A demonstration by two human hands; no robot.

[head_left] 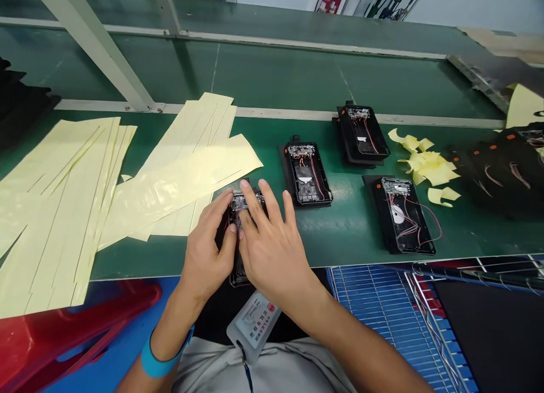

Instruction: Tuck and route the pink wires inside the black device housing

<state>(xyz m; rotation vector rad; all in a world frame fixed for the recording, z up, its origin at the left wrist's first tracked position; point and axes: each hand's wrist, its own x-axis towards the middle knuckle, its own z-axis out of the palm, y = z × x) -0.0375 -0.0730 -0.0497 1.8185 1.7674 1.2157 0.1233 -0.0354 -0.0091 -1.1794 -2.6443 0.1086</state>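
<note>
Head-mounted cam here, and it's looking forward and down from right above the person's chest, so the lanyard badge [254, 325] is showing just below the fingers [259, 195]. It's sitting pretty close over the left hand [206, 257] and right hand [272, 251], while facing out across the green workbench [340, 240] toward a fire extinguisher [328, 1] well beyond the fingertips.

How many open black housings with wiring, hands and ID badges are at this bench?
Open black housings with wiring: 4, including one beneath the hands
Hands, left hand and right hand: 2
ID badge: 1
Total: 7
</note>
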